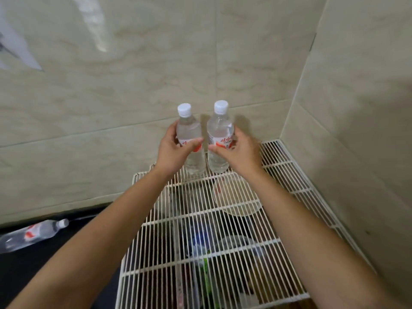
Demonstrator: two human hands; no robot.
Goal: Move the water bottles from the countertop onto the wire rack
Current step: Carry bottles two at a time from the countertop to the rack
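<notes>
Two clear water bottles with white caps and red-and-white labels stand upright side by side at the far end of the white wire rack (223,244). My left hand (176,150) grips the left bottle (188,130) around its label. Around the label of the right bottle (219,130) curls my right hand (239,152). Both bottle bases are at the rack's wires near the tiled back wall. A third bottle (33,234) of the same kind lies on its side on the dark countertop (44,275) at the far left.
Tiled walls close in behind and to the right of the rack. Under the rack's wires I see a round pale plate (236,197), a bowl-like dish and several dark, blurred items. The rack's left edge borders the countertop.
</notes>
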